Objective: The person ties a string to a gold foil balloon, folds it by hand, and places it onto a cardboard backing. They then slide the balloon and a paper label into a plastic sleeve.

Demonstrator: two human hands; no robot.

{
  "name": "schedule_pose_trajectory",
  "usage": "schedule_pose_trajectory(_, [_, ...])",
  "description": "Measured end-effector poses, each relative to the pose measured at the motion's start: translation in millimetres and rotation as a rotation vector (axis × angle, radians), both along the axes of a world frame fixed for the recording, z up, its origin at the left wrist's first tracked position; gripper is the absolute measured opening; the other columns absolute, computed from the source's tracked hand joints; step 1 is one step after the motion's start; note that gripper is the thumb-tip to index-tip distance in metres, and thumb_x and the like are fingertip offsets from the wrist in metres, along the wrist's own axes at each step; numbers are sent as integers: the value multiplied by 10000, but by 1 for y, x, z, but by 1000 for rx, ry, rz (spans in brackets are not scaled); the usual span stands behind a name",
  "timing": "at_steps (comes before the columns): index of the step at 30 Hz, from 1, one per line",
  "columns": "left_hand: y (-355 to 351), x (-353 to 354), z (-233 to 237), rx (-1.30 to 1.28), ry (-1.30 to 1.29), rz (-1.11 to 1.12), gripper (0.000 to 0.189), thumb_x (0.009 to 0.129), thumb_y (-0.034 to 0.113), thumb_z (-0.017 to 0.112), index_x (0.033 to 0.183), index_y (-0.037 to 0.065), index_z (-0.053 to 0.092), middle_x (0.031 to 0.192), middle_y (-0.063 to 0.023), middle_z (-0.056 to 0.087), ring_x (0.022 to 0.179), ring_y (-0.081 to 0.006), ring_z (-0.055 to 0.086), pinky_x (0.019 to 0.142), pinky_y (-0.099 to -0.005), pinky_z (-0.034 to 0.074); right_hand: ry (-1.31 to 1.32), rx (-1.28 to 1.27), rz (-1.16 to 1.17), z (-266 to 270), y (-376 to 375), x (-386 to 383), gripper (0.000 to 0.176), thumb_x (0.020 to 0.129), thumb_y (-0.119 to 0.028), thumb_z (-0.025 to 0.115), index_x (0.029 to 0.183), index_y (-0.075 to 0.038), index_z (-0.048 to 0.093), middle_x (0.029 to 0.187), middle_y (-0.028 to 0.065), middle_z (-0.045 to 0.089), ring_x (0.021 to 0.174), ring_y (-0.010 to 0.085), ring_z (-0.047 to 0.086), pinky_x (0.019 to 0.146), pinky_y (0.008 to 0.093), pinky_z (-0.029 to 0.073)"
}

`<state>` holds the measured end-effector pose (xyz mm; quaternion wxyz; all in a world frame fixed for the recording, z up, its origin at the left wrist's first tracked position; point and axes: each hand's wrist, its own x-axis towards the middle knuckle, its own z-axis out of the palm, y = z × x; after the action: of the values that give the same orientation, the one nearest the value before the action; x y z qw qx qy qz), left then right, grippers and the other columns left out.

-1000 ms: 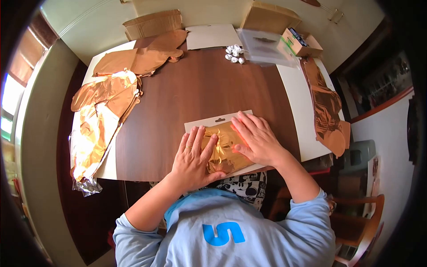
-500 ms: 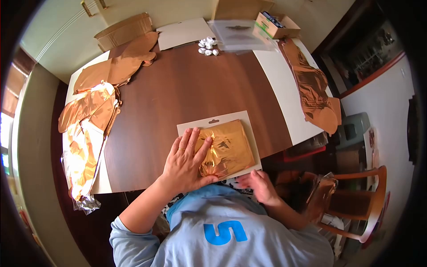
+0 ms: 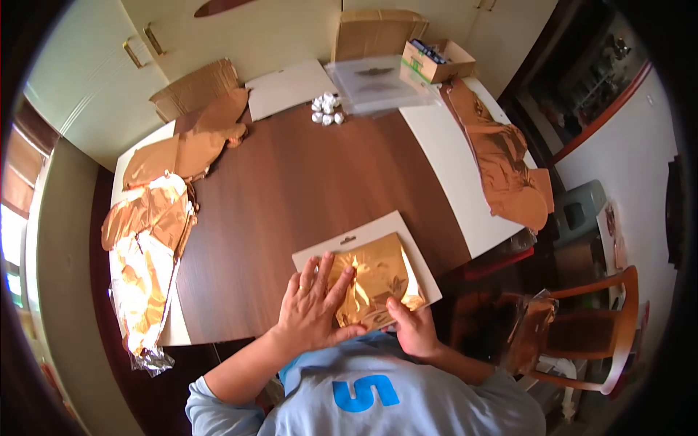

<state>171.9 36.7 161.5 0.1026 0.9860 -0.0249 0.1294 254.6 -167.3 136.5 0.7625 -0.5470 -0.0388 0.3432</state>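
Observation:
A folded gold foil balloon (image 3: pixel 379 276) lies on a white backing card (image 3: pixel 396 225) with a hang hole in its top edge. The card sits tilted at the table's near edge, close to my body. My left hand (image 3: pixel 311 305) rests flat on the foil's left side, fingers stretched out. At the lower right corner, my right hand (image 3: pixel 416 328) grips the card and foil, thumb on top and the other fingers hidden beneath.
Copper foil balloons lie in piles at the left (image 3: pixel 156 225) and right (image 3: pixel 502 160) of the brown table (image 3: pixel 247 240). Farther back are white ribbon rolls (image 3: pixel 327 109), clear plastic sheets (image 3: pixel 374 86) and an open box (image 3: pixel 440 62). A wooden chair (image 3: pixel 618 327) stands at the right.
My right hand has come up from below the card and taken hold of its lower right corner. My left hand stays on the foil. The view has tilted upward.

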Motion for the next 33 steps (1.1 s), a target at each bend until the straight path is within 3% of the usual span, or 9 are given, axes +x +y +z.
schedule_pose_trajectory(5, [28,41,54,-180,11,45,854,855,688,530,1456,90,424,1414,-248,443,1197,-428,472,965,-499,381,-209,-53,-44,6,-11,27,127,996,-132,563,1042,-21,605,832,-8,596,696,47,562,561,230,511])
schedule_pose_trajectory(10, [116,223,58,-161,-176,39,227,845,238,693,965,46,714,1051,-190,642,972,-368,608,877,-433,479,-49,30,-56,4,-26,70,125,974,-141,586,1041,-36,600,830,-4,614,672,71,581,515,250,499])
schedule_pose_trajectory(13, [145,337,32,-397,-111,108,237,849,259,691,939,42,725,1038,-168,668,961,-352,641,884,-421,502,177,41,-68,12,-31,83,268,970,-112,573,1223,-25,552,1009,51,664,826,119,643,641,271,538])
schedule_pose_trajectory(16, [160,406,0,-287,-127,164,286,774,336,728,962,121,730,1108,-141,658,1032,-339,627,912,-428,499,39,68,-111,23,-35,89,411,969,-95,559,1363,-25,466,1197,99,635,1009,163,635,826,298,528])
schedule_pose_trajectory(17, [159,419,-5,-229,-69,213,305,768,350,727,986,138,731,1109,-145,656,1062,-342,611,935,-425,487,115,88,-189,28,-36,88,337,931,-74,594,1242,48,545,1135,152,649,1017,233,645,925,348,496])
schedule_pose_trajectory(20, [155,438,-14,-128,50,323,331,750,387,721,1011,184,733,1127,-130,643,1142,-345,566,980,-426,463,168,-89,-146,33,-45,91,399,954,-74,576,1340,-17,494,1186,95,631,1032,162,618,897,302,493])
schedule_pose_trajectory(26, [163,451,-32,-230,-88,317,210,767,344,701,895,182,743,1017,-73,662,1071,-299,591,917,-446,468,198,-14,-181,6,-57,92,220,927,-73,623,1132,6,619,993,56,665,904,128,615,830,280,482])
schedule_pose_trajectory(31, [135,430,38,-164,-517,181,159,829,265,697,826,113,743,868,-69,677,897,-266,630,886,-389,409,-134,43,-320,49,-42,110,160,903,-81,646,1042,-1,640,939,36,652,839,118,597,786,275,474])
schedule_pose_trajectory(33, [117,397,70,-121,-554,53,142,832,229,697,810,90,717,856,-80,673,851,-276,628,866,-400,421,-138,42,-245,35,-66,120,415,877,-104,640,1248,26,508,1071,84,633,925,159,612,820,308,489])
